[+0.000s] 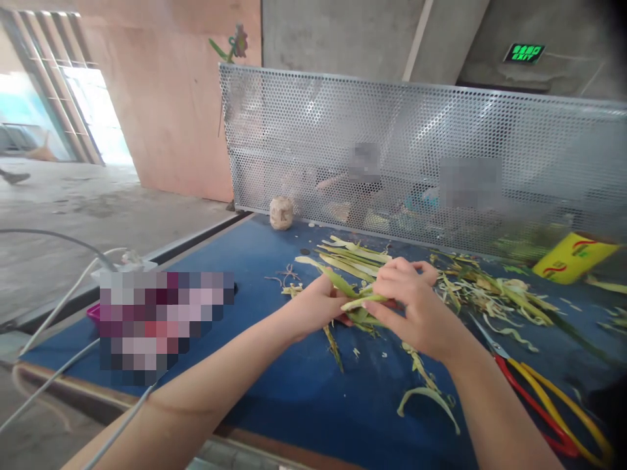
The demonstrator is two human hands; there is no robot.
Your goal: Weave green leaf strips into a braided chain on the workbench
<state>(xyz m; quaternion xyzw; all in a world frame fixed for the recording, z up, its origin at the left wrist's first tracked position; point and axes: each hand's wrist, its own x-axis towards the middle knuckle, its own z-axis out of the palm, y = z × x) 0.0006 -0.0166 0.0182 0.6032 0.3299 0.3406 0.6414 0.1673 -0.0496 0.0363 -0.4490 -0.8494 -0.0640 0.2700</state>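
My left hand (321, 301) is closed around a long pale-green leaf strip (339, 282), its fingers mostly hidden behind the strip. From the other side my right hand (409, 303) pinches the green piece (363, 301) with thumb and fingers. The two hands are close together, just above the blue tabletop (294, 405). Behind them lies a bundle of similar long strips (353, 258). Thin peeled shreds (494, 297) are heaped to the right of my right hand. A curved peel (431, 398) and a brownish scrap (334, 349) rest nearer to me.
Scissors (539, 398) with red and yellow handles lie by my right forearm. A yellow roll (575, 258) and a small carved head (281, 213) stand near the perforated metal screen (304, 130). People sit behind it. Cables (63, 375) and a pink tray (93, 314) are at left.
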